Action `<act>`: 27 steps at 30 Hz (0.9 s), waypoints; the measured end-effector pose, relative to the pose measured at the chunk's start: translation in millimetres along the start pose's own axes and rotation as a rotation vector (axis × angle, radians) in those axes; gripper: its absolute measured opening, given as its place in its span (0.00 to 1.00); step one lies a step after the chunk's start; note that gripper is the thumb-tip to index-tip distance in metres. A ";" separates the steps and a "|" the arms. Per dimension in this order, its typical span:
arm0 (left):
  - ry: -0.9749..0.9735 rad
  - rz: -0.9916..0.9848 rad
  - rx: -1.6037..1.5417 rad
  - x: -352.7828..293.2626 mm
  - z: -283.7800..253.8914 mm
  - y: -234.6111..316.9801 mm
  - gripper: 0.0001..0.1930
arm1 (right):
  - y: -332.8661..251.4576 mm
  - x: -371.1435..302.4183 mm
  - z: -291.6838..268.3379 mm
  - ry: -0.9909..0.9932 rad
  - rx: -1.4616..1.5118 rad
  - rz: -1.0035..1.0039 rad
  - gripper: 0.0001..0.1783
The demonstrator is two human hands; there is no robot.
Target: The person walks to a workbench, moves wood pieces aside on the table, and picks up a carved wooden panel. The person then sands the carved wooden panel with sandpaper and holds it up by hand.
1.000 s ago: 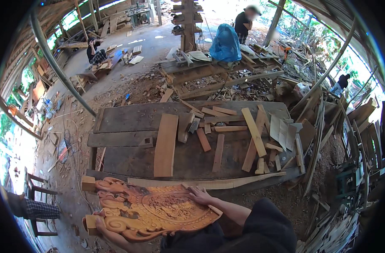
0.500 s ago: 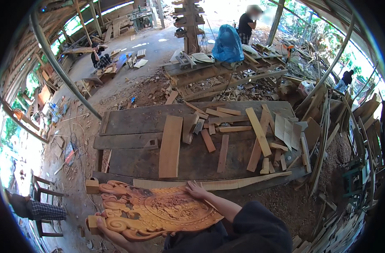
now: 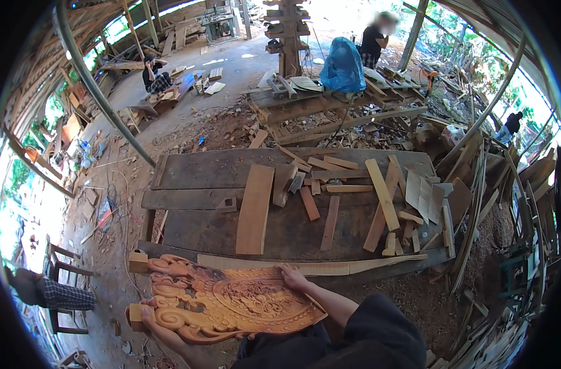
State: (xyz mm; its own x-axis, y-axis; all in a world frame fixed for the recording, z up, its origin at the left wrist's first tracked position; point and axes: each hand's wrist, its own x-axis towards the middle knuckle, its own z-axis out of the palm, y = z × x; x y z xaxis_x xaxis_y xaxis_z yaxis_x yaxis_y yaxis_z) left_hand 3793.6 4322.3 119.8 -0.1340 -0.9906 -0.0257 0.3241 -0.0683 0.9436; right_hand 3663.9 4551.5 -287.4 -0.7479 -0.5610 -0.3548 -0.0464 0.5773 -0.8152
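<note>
An ornately carved orange-brown wooden panel (image 3: 243,301) lies tilted across my lap, at the near edge of the workbench. It has scrollwork at its left end and an oval relief toward the right. Two square block ends stick out on its left side. My left hand (image 3: 164,331) is closed around the near left corner, just beside the lower block end (image 3: 135,317); part of its fingers is hidden under the panel. At the far edge, right of the middle, my right hand (image 3: 294,278) grips the panel, its fingers lying over the top.
Ahead stands a dark plank workbench (image 3: 194,227) with a wide board (image 3: 255,209) and several loose offcuts (image 3: 382,194). A metal pole (image 3: 99,92) rises at the left, near a dark chair (image 3: 65,270). Scrap wood leans at the right. Other people are farther back.
The view has shifted slightly, so the bench and background sit a little farther right. Both hands keep their hold on the panel, which has barely moved.
</note>
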 end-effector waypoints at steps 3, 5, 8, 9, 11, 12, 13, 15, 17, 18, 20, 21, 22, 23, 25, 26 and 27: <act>-0.022 -0.017 -0.029 0.0 -1.5 0.9 0.17 | -4.7 22.3 8.0 -0.008 -0.108 0.049 0.27; -0.051 -0.005 -0.011 1.7 -4.6 -0.5 0.17 | -11.2 36.8 8.2 -0.055 -0.201 0.228 0.31; -0.054 -0.023 -0.035 5.4 -8.8 -3.7 0.17 | -20.0 46.0 5.8 -0.060 -0.297 0.255 0.32; -0.051 0.001 -0.027 6.4 -10.1 -4.3 0.17 | -21.5 46.1 4.8 -0.055 -0.280 0.214 0.32; -0.062 -0.039 -0.026 8.2 -11.3 -4.9 0.17 | -21.6 42.4 3.3 -0.075 -0.283 0.268 0.33; -0.067 -0.015 -0.021 8.8 -11.6 -4.9 0.17 | -20.3 39.1 2.7 -0.066 -0.263 0.218 0.33; -0.067 -0.016 -0.019 9.7 -11.1 -4.9 0.18 | -18.4 34.5 2.3 -0.057 -0.243 0.192 0.33; -0.063 -0.026 -0.016 10.1 -10.4 -5.4 0.18 | -12.6 21.6 1.2 -0.051 -0.229 0.174 0.33; -0.014 0.018 -0.013 10.4 -9.2 -6.5 0.18 | -7.4 4.2 -1.6 -0.093 -0.228 0.183 0.33; -0.013 0.015 -0.014 10.7 -8.4 -6.9 0.18 | -5.6 -6.3 -4.0 -0.075 -0.198 0.124 0.33; -0.025 -0.006 -0.058 11.8 -6.4 -6.9 0.17 | -3.6 -32.6 -10.6 -0.137 -0.183 0.143 0.33; -0.024 -0.006 -0.057 12.3 -4.9 -6.7 0.17 | -3.0 -47.7 -14.9 -0.133 -0.141 0.109 0.33; -0.032 -0.007 -0.065 12.4 -3.5 -6.2 0.17 | -2.2 -64.9 -19.6 -0.143 -0.121 0.101 0.34; -0.042 -0.008 -0.073 12.5 -1.8 -5.6 0.16 | -2.1 -79.9 -23.5 -0.154 -0.120 0.126 0.34; -0.037 -0.029 -0.075 11.5 1.7 -3.9 0.16 | -2.0 -103.9 -30.6 -0.164 -0.086 0.108 0.35; -0.031 -0.049 -0.077 10.4 3.0 -2.8 0.16 | -2.4 -109.2 -31.9 -0.196 -0.114 0.177 0.35; -0.028 -0.051 -0.075 8.4 4.1 -2.5 0.16 | -2.7 -110.0 -31.8 -0.180 -0.074 0.123 0.35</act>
State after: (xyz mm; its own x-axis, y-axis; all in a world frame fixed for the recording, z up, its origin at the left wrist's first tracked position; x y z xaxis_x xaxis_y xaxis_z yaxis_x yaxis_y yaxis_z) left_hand 3787.8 4314.7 118.6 -0.1778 -0.9821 -0.0625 0.3849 -0.1278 0.9141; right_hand 3725.2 4630.5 -231.7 -0.6210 -0.5771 -0.5305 -0.0161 0.6860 -0.7274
